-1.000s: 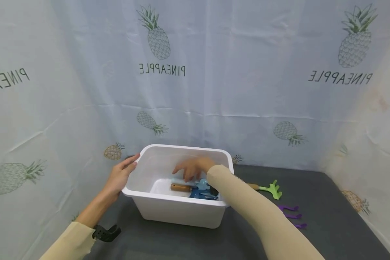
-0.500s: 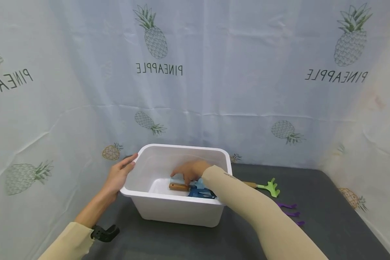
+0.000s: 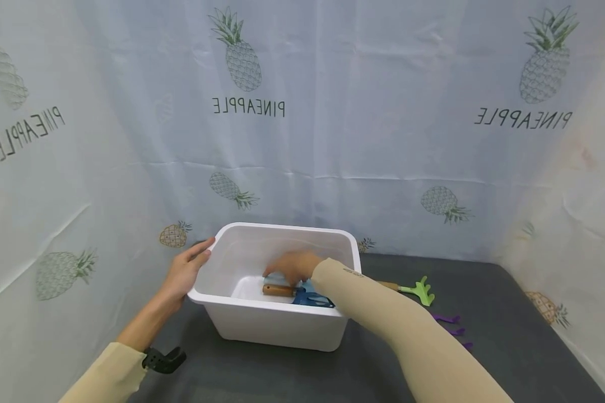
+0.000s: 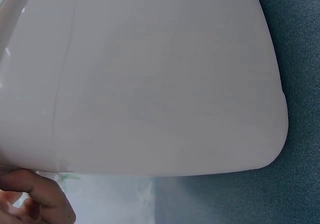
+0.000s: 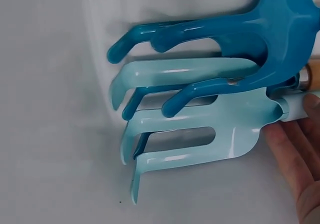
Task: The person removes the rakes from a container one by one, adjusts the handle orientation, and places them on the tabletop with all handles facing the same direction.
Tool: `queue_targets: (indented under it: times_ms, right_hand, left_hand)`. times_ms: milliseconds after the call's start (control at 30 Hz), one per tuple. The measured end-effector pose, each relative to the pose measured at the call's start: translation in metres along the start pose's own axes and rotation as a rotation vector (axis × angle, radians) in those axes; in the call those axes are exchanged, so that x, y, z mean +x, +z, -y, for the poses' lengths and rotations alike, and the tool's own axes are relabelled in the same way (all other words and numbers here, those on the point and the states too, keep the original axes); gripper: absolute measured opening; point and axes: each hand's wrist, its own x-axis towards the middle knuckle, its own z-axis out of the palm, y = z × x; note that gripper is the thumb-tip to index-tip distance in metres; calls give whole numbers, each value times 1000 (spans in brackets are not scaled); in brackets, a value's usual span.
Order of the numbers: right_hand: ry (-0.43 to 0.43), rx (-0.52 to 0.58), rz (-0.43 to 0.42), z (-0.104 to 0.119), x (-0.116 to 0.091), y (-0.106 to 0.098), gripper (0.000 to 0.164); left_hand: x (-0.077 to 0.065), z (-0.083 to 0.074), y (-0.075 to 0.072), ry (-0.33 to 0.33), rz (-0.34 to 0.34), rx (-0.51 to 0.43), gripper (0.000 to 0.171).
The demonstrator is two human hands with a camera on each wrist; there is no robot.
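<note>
A white plastic tub [image 3: 272, 330] stands on the dark tabletop. At its left end my left hand [image 3: 184, 274] grips the rim; the left wrist view shows curled fingers [image 4: 47, 196] at the tub's edge. My right hand [image 3: 294, 266] reaches inside the tub. In the right wrist view, its thumb and fingers pinch the neck of a light blue hand rake [image 5: 240, 129]. Darker blue hand rakes [image 5: 287, 29] overlap this one, their tines crossing it. A wooden handle [image 3: 278, 290] points left in the tub. The right forearm hides part of the tub's right end.
Right of the tub lie a lime green hand rake [image 3: 420, 291] with a wooden handle and a purple pronged tool [image 3: 448, 319], partly behind the right sleeve. A pineapple-print curtain [image 3: 333, 112] surrounds the dark tabletop [image 3: 504, 336] at the back and sides.
My right hand has lowered in the tub from above the tools onto the light blue hand rake. The left hand stays at the rim.
</note>
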Motion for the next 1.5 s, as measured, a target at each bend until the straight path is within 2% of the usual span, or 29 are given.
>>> queue_targets:
  times_ms: [300,633,1033,1267,1500]
  right_hand:
    - [-6,34,31,0,-1,-6,79]
    - [-23,13,54,0,3,-14,79]
    - [-48,139,90,2,-3,-34,89]
    - [-85,184,65,0,-2,-38,89]
    - [-111,222,75,-4,0,-43,88]
  left_hand:
    - [0,-2,1,-1,1,9,54]
    - [-2,-2,2,1,-2,16,54]
    - [-4,-3,2,5,6,-2,54]
    - [-4,-3,2,6,1,3,54]
    - [-4,-2,1,7,1,2,53]
